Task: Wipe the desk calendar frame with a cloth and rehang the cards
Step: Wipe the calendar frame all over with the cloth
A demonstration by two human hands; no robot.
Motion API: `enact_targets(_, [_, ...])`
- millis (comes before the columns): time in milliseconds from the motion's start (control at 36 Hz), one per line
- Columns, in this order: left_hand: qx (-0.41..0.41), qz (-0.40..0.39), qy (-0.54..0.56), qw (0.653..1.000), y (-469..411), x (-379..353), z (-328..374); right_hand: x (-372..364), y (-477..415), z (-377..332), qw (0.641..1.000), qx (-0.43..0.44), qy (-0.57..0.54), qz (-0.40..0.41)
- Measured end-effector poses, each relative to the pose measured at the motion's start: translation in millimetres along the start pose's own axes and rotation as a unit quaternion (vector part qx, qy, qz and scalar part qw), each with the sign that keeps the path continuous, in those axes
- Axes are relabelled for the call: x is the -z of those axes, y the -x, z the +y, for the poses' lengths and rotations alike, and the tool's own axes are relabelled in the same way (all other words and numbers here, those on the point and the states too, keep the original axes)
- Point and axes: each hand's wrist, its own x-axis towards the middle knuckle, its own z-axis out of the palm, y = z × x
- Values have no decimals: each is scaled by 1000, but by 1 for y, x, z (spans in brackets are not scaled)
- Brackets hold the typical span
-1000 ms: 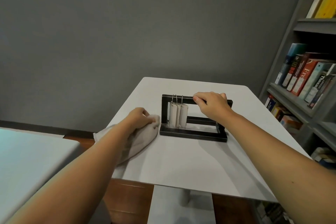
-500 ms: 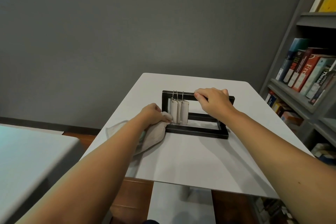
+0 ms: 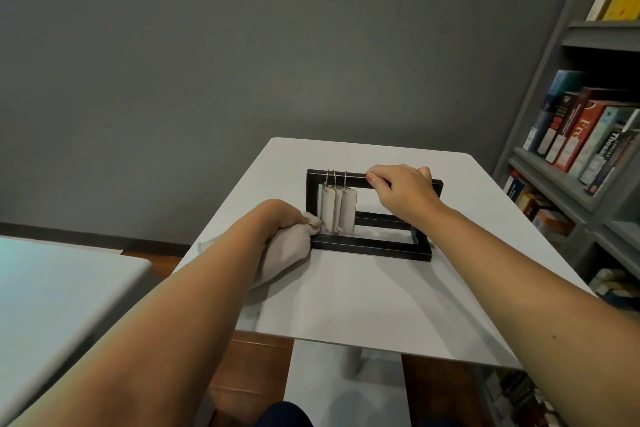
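Observation:
A black rectangular desk calendar frame [image 3: 367, 246] stands on the white table [image 3: 363, 302]. White cards [image 3: 339, 211] hang on metal rings from the left part of its top bar. My right hand [image 3: 403, 189] grips the top bar toward the right. My left hand [image 3: 277, 218] holds a bunched off-white cloth [image 3: 285, 251] pressed against the frame's lower left corner, beside the cards.
A grey bookshelf [image 3: 575, 184] full of books stands close on the right. Another pale tabletop [image 3: 52, 288] lies at the lower left, with a gap of wooden floor between. A grey wall rises behind the table.
My left hand has slid the cloth rightward along the table until it touches the frame's lower left corner. My right hand has stayed on the top bar.

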Motion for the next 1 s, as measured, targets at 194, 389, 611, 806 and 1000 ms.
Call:
enact_targets(194, [1,-89,-97,991,1,-5,-5,-2,1,0,1000,4,2,14])
enact_targets(389, [-66,104,-27,992,1,-11,-31,-1,2,2,1000,6,-8,12])
enact_targets(611, [-79,277,236,928,-4,19,-59,0,2,2,1000,1,-6,4])
enact_targets(806, [-148,381,150,900,-9,7,-54,3,3,0,1000,0,-8,-5])
enact_targets(1000, [-176,238,-171,940,-23,-20,-64,5,2,-1,1000,3,-2,-15])
